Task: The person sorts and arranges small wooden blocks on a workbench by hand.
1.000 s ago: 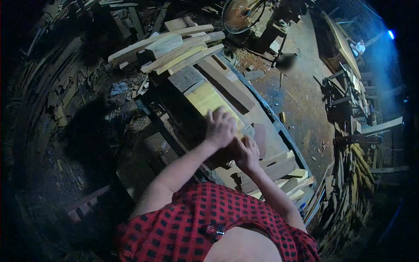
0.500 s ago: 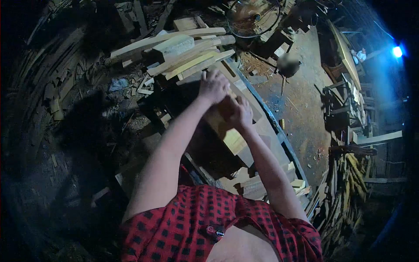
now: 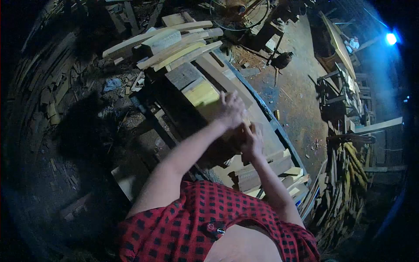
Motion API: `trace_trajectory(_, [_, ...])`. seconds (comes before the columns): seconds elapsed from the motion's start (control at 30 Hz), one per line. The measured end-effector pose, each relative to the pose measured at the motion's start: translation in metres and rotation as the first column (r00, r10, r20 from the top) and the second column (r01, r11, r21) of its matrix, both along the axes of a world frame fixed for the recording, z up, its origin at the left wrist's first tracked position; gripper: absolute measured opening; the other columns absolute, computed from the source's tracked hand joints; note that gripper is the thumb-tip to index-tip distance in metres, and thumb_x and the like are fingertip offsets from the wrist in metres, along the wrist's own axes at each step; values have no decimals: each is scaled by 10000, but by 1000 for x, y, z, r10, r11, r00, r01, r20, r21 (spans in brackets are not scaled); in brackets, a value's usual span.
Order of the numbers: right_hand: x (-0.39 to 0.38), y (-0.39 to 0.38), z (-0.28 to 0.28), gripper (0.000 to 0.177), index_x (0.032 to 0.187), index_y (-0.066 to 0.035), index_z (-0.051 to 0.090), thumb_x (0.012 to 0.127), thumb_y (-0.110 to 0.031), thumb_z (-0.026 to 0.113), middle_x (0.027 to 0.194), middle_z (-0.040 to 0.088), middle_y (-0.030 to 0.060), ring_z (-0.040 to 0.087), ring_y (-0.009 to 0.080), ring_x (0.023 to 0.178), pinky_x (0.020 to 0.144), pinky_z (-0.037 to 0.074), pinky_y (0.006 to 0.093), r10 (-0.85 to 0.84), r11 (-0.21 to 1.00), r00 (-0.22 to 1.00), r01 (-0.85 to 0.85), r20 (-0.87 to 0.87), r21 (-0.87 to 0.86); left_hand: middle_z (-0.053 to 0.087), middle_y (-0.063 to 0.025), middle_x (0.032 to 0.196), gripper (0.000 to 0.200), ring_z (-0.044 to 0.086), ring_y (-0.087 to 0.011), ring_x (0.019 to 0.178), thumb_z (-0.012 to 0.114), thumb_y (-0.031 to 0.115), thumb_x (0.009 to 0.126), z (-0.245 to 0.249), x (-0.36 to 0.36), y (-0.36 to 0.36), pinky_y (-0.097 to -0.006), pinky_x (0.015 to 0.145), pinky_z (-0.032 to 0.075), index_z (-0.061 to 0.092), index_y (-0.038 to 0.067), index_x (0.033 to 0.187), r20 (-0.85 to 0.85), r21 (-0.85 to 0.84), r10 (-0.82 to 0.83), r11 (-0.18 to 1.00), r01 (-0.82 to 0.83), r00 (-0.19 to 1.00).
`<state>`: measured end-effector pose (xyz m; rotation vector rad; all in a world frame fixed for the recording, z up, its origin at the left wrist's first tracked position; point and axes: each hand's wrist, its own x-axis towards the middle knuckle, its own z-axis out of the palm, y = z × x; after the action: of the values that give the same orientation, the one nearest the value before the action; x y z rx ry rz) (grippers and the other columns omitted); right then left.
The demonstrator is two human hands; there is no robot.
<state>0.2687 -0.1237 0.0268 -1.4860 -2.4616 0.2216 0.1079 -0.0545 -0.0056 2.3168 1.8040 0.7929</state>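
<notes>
My left hand (image 3: 232, 109) and my right hand (image 3: 253, 142) are closed close together, on what looks like a wooden hand plane (image 3: 247, 120), mostly hidden by the fingers. Beneath and ahead of them lies a thick piece of timber (image 3: 201, 92), its far top face pale yellow in the light. A grey wooden block (image 3: 184, 76) sits against its far end. Both rest on a long workbench (image 3: 266, 124); shadow hides the timber's near part.
Curved boards (image 3: 174, 37) are stacked across the bench's far end. Wood offcuts (image 3: 266, 172) lie at its near right. A fan (image 3: 239, 13) stands beyond on a floor with shavings. Slats (image 3: 349, 174) pile up at right; a person (image 3: 352, 44) is far back.
Both hands have drawn back along the timber toward my body, still close together. The timber's yellow far end and the grey block now show. The view has shifted slightly.
</notes>
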Motion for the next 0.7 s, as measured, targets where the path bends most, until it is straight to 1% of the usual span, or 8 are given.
trace_trajectory(0.07, [20, -27, -1, 672, 1307, -162, 518, 667, -162, 722, 1082, 494, 166, 508, 357, 999, 819, 442, 431, -17, 1000, 1000, 17, -8, 25, 527, -130, 1233, 326, 310, -345, 1327, 482, 330, 877, 6, 25, -27, -675, 1059, 129, 670, 105, 1021, 17, -25, -36, 999, 36, 999])
trace_trajectory(0.13, [30, -42, 0, 644, 1308, -153, 519, 695, -164, 716, 1122, 495, 178, 510, 363, 1010, 829, 447, 436, -62, 995, 998, 59, -28, -84, 529, -118, 1222, 315, 305, -337, 1328, 514, 323, 855, 10, 32, -47, -651, 1059, 142, 664, 128, 1051, 80, 14, -53, 999, 52, 995])
trace_trajectory(0.23, [17, -50, 1, 637, 1306, -145, 522, 700, -161, 718, 1150, 492, 188, 509, 367, 1018, 833, 449, 438, -20, 1000, 999, 20, -31, 1, 543, -105, 1183, 288, 326, -332, 1315, 539, 312, 830, 10, 15, -54, -632, 1046, 181, 663, 136, 1021, 181, 100, -94, 992, 77, 979])
trace_trajectory(0.27, [10, -44, -1, 637, 1321, -149, 509, 715, -169, 705, 1152, 491, 185, 508, 366, 1021, 837, 447, 439, 30, 999, 998, -28, -61, 32, 552, -102, 1134, 245, 361, -335, 1290, 541, 304, 820, 9, 4, -50, -624, 1027, 212, 655, 134, 954, 163, 100, -63, 994, 47, 985])
trace_trajectory(0.43, [-91, 29, 1, 570, 1273, -213, 540, 736, -302, 709, 1047, 507, 156, 526, 364, 978, 788, 461, 458, 108, 994, 991, -106, -74, 27, 571, -77, 1087, 199, 429, -318, 1231, 522, 287, 837, -4, -102, 13, -594, 1003, 269, 634, 129, 884, 99, 237, 82, 966, -103, 992])
trace_trajectory(0.57, [-162, 80, 15, 631, 1262, -199, 537, 655, -233, 706, 1058, 505, 145, 518, 356, 1009, 816, 464, 451, 128, 991, 987, -124, -98, 45, 592, -31, 1073, 220, 442, -243, 1215, 494, 288, 881, 5, -172, 58, -573, 1013, 274, 654, 143, 920, 7, 181, 138, 974, -137, 990])
trace_trajectory(0.6, [-166, 87, 12, 631, 1262, -199, 537, 655, -233, 706, 1058, 505, 145, 518, 356, 1009, 816, 464, 451, 127, 991, 987, -123, -96, 42, 601, -17, 1097, 240, 435, -217, 1226, 488, 302, 896, 8, -177, 62, -569, 1030, 259, 666, 153, 959, 12, 112, 167, 979, -168, 986])
trace_trajectory(0.7, [-164, 96, -4, 684, 1277, -215, 528, 629, -299, 727, 1113, 499, 153, 512, 334, 999, 788, 448, 432, 123, 991, 992, -122, -22, 58, 601, 2, 1122, 203, 449, -203, 1226, 530, 287, 879, 6, -176, 64, -534, 1019, 250, 658, 158, 970, -4, 158, 199, 968, -196, 980])
